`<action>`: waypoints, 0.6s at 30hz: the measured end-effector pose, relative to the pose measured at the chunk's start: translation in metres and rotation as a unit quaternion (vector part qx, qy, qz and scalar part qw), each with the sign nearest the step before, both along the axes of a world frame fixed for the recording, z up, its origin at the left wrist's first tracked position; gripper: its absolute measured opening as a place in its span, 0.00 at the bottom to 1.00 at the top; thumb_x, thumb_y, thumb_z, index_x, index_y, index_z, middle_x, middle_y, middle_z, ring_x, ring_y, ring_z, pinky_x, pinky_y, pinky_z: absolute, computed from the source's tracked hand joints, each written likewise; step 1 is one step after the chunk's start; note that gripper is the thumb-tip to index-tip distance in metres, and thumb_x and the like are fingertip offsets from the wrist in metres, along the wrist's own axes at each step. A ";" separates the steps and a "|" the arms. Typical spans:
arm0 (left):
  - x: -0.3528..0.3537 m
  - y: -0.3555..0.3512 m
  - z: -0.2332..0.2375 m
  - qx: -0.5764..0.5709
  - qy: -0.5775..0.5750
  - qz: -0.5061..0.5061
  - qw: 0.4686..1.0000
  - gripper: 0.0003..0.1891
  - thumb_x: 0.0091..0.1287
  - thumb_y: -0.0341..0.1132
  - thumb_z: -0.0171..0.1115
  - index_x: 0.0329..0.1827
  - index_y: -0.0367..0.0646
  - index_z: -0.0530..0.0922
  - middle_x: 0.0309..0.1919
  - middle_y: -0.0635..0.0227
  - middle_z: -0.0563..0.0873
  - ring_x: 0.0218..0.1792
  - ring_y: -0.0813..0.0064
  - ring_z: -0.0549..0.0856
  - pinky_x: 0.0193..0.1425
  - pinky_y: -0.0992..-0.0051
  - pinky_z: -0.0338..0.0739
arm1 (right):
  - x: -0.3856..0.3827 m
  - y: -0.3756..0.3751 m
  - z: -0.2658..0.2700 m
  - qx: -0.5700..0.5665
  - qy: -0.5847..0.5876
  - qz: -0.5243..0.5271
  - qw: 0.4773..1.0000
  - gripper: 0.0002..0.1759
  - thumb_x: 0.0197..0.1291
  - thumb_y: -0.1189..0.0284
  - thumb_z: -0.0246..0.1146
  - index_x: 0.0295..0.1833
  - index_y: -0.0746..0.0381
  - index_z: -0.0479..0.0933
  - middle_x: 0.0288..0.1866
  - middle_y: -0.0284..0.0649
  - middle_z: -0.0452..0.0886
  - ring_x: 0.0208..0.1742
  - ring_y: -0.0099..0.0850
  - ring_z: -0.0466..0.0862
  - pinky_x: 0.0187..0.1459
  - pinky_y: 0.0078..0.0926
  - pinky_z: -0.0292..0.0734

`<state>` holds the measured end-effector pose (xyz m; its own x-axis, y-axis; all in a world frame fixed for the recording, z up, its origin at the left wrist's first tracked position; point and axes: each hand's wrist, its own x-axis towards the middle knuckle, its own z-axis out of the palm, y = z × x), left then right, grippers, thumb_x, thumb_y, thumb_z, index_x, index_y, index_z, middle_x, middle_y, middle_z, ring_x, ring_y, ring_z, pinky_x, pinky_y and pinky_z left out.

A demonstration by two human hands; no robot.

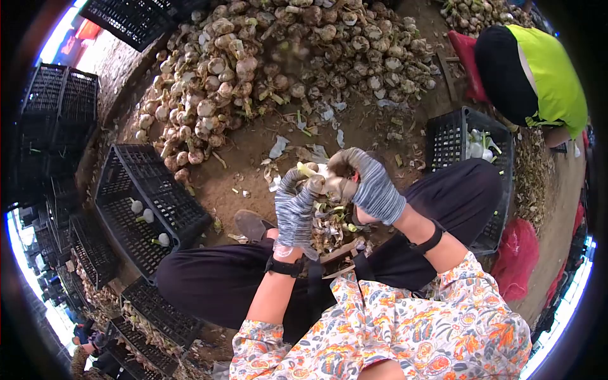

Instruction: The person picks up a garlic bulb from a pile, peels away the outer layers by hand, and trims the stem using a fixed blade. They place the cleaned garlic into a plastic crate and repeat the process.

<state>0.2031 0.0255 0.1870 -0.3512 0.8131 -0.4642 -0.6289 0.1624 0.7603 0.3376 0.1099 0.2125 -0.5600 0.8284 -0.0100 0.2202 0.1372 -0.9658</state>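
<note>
Both my hands wear grey striped knit gloves and meet in front of my lap. A garlic bulb (322,171) with a pale stem end sits between them, mostly covered by fingers. My left hand (296,206) is closed around the stem side of the bulb. From the other side, my right hand (372,187) is closed on the same bulb, its thumb and fingers pinched together. Whether a small tool is in the right hand cannot be made out. Beneath the hands, garlic scraps (332,231) of dry skin and cut stems lie between my legs.
A large heap of untrimmed garlic (221,82) spreads ahead. To the left, a black crate (136,180) holds a few white bulbs; another black crate (443,136) with bulbs stands right. A person in a lime top (551,76) bends nearby. A red mesh sack (516,259) lies right.
</note>
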 end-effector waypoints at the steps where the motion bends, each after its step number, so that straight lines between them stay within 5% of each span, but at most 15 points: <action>1: 0.000 0.000 0.000 -0.001 0.001 -0.002 1.000 0.15 0.55 0.32 0.69 0.45 0.39 0.78 0.37 0.68 0.83 0.36 0.80 0.81 0.39 0.81 0.78 | -0.002 -0.003 0.001 0.041 -0.015 0.027 0.999 0.13 0.50 0.71 0.66 0.41 0.64 0.75 0.34 0.42 0.76 0.37 0.33 0.78 0.41 0.28 0.74; 8: 0.001 -0.004 0.000 0.047 0.054 0.003 0.997 0.15 0.54 0.30 0.69 0.44 0.39 0.77 0.38 0.68 0.82 0.37 0.80 0.81 0.42 0.80 0.78 | -0.002 -0.004 -0.002 0.183 -0.050 0.034 0.981 0.11 0.48 0.73 0.63 0.38 0.63 0.75 0.32 0.45 0.77 0.33 0.40 0.79 0.34 0.32 0.75; 15: 0.005 0.000 0.008 0.063 0.112 -0.010 0.992 0.14 0.57 0.35 0.67 0.43 0.39 0.77 0.40 0.66 0.80 0.40 0.75 0.81 0.44 0.77 0.78 | 0.011 0.020 -0.023 0.136 -0.113 -0.091 0.980 0.08 0.50 0.73 0.61 0.37 0.63 0.74 0.29 0.47 0.78 0.29 0.41 0.80 0.32 0.33 0.76; 18: 0.003 0.002 0.005 0.097 -0.040 -0.011 0.994 0.14 0.64 0.36 0.58 0.48 0.37 0.74 0.51 0.58 0.78 0.49 0.71 0.79 0.53 0.73 0.75 | 0.019 0.028 -0.016 0.042 -0.222 -0.079 0.971 0.09 0.50 0.73 0.60 0.38 0.63 0.75 0.29 0.47 0.79 0.31 0.42 0.81 0.34 0.34 0.76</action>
